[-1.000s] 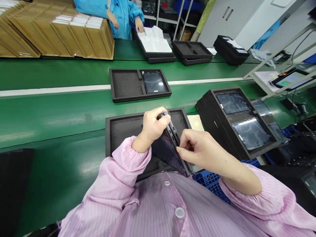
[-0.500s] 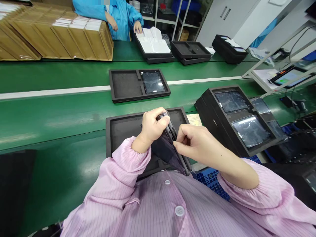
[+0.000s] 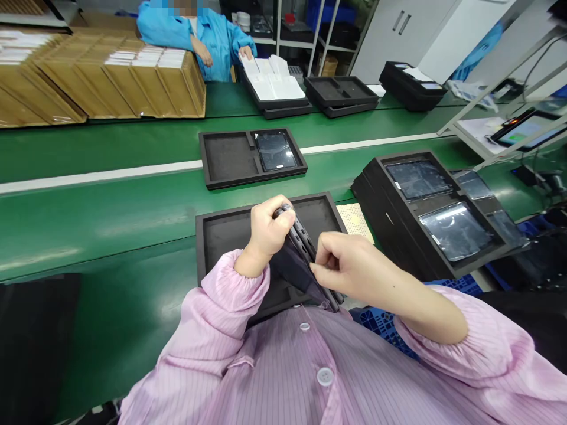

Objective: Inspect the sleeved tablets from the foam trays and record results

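My left hand (image 3: 269,229) grips the top end of a dark tablet (image 3: 302,242), which is tilted and seen edge-on, with slots along its side. A second dark edge runs close beside it, and I cannot tell whether it is another tablet. My right hand (image 3: 348,262) is closed in a pinch at the tablet's right side; whatever its fingertips hold is hidden. Beneath both hands lies a black foam tray (image 3: 202,248) with a raised rim. The tablet's lower end comes close to my shirt.
Ahead, another foam tray (image 3: 205,166) carries one tablet (image 3: 274,150). At right, stacked trays (image 3: 376,221) hold film-covered tablets. A perforated cream pad (image 3: 355,221) lies between. Across the green bench (image 3: 110,206), a person in blue (image 3: 212,38) touches white papers (image 3: 277,79) beside cardboard dividers (image 3: 146,88).
The view has shifted slightly. My left hand and the tablet's top end have moved a little left, while my right hand stays pinched at the tablet's side.
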`<state>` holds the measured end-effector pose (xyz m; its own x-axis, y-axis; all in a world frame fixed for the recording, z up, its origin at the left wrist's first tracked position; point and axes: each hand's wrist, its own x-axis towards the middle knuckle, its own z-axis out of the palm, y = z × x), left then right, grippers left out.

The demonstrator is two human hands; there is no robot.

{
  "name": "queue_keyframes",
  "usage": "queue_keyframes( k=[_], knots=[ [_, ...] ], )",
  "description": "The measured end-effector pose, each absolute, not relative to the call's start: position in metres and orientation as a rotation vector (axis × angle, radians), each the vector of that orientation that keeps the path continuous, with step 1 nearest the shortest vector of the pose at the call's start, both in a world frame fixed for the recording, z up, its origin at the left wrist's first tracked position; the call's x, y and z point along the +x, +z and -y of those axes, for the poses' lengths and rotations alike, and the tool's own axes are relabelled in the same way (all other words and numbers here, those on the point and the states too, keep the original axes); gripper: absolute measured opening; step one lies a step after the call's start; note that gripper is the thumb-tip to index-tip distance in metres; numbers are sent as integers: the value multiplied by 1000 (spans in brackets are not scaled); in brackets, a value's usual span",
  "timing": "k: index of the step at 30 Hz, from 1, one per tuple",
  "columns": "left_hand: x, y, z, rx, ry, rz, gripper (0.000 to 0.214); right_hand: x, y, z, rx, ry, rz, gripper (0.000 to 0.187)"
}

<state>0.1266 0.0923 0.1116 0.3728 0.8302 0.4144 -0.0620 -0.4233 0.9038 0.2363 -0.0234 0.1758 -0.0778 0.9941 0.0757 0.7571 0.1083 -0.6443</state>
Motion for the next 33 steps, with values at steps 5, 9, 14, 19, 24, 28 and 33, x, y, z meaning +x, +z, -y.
queue_keyframes(
  k=[5, 9, 14, 19, 24, 28, 33],
  knots=[
    [117, 103, -93, 1656, 1283, -817, 19, 236, 170, 10, -1640, 515, 1806, 25],
    [92, 87, -94, 1497, 1491, -942, 20, 240, 157, 34, -1512, 469, 1824, 25],
    [60, 82, -68, 1426, 1635, -976, 26, 239, 132, 56, -1546, 191, 2051, 46],
    [36, 86, -31, 1451, 1647, -951, 31, 241, 120, 49, -1414, 349, 2065, 28],
    [32, 82, -7, 1342, 1780, -967, 35, 241, 116, 48, -1287, 410, 2082, 26],
    [47, 77, -1, 1267, 1914, -920, 32, 256, 124, 38, -1174, 356, 2149, 24],
    [65, 64, -6, 1370, 1812, -829, 23, 285, 129, 21, -1239, 305, 2209, 20]
  ],
)
